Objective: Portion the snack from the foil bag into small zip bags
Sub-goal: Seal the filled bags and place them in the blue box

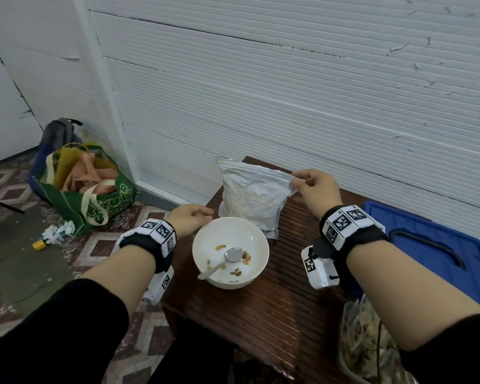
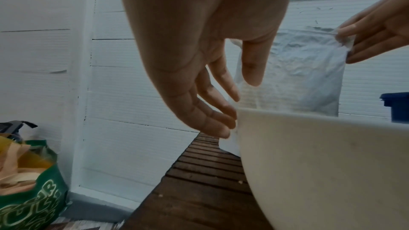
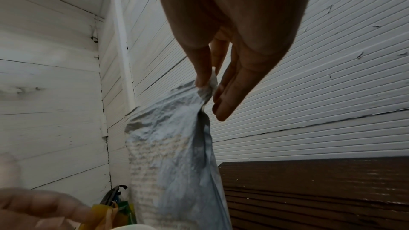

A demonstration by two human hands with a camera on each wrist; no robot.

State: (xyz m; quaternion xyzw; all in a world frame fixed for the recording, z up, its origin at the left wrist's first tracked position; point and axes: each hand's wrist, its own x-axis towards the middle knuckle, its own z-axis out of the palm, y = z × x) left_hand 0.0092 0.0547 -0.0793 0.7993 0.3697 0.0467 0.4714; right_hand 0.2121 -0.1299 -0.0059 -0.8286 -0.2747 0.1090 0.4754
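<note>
A crinkled silver foil bag (image 1: 251, 195) stands upright on the dark slatted table (image 1: 275, 314), behind a white bowl (image 1: 257, 246). My right hand (image 1: 302, 182) pinches the bag's top right corner (image 3: 207, 90) between thumb and forefinger. The bowl holds a white spoon (image 1: 222, 261) and a few coloured snack pieces (image 1: 245, 257). My left hand (image 1: 203, 214) hovers open beside the bowl's far left rim, its fingers (image 2: 221, 118) relaxed and close to the bag's lower left edge (image 2: 228, 142). A clear bag filled with snack mix (image 1: 366, 342) lies at the bottom right.
A blue plastic bin lid (image 1: 432, 239) sits right of the table. On the tiled floor at left are a green tote bag (image 1: 94, 195), a grey backpack (image 1: 58, 131) and scraps of litter (image 1: 56, 234). A white panelled wall (image 1: 288, 92) is directly behind the table.
</note>
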